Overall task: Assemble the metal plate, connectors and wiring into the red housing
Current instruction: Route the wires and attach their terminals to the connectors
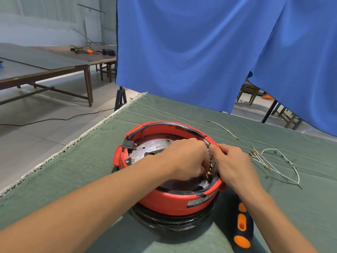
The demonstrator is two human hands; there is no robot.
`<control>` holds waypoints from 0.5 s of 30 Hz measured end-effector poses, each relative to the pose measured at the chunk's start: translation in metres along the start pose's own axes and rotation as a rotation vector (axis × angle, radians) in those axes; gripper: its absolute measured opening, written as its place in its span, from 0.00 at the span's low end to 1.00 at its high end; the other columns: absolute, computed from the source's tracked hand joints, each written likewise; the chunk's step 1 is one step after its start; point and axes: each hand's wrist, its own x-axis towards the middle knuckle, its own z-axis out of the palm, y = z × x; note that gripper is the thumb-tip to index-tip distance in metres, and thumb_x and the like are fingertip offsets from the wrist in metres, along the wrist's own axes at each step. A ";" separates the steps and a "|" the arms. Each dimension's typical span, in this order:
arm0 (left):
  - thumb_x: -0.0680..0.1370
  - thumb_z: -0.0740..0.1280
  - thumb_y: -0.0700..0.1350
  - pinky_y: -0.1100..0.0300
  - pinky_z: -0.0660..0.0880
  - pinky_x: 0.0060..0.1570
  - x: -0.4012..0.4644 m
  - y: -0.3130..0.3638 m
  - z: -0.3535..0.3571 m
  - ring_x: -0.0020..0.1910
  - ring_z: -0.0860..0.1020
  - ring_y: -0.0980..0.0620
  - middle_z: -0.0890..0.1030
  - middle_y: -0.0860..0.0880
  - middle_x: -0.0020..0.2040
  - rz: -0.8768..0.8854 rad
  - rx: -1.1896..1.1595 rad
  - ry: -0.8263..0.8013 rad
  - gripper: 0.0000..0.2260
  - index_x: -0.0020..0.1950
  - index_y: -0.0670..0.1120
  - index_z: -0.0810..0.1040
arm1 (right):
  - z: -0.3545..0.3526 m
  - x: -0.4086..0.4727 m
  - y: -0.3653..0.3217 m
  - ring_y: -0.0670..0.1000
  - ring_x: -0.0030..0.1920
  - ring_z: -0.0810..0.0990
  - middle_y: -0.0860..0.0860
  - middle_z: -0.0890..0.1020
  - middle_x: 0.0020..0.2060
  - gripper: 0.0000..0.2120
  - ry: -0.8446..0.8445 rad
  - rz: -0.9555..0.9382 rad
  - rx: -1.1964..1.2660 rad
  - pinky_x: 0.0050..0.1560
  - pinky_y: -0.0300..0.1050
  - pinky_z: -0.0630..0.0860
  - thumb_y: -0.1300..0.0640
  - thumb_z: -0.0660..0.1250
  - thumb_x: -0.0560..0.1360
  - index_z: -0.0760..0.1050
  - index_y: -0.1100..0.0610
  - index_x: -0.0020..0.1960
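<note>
The round red housing (169, 201) stands upside down on the green cloth, with a silver metal plate (155, 146) lying inside it. A black connector block (128, 145) sits on the housing's left rim. My left hand (184, 157) reaches inside the housing on the right side, fingers curled around a small metal switch part (211, 164) with brass terminals. My right hand (235, 165) pinches the same part from the right, at the housing's inner wall. My fingers hide how the part sits.
Loose white wires with terminals (273, 161) lie on the cloth to the right, and one more wire (223, 127) lies farther back. A screwdriver with a dark blue and orange handle (241, 227) rests under my right forearm. A blue curtain (200, 52) hangs behind the table.
</note>
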 end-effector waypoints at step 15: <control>0.72 0.72 0.40 0.51 0.78 0.47 0.003 -0.002 0.007 0.39 0.79 0.51 0.83 0.49 0.38 -0.036 -0.242 -0.007 0.05 0.45 0.45 0.85 | 0.008 0.005 0.005 0.53 0.43 0.68 0.52 0.71 0.32 0.25 -0.047 0.027 0.237 0.37 0.48 0.60 0.47 0.53 0.81 0.65 0.54 0.28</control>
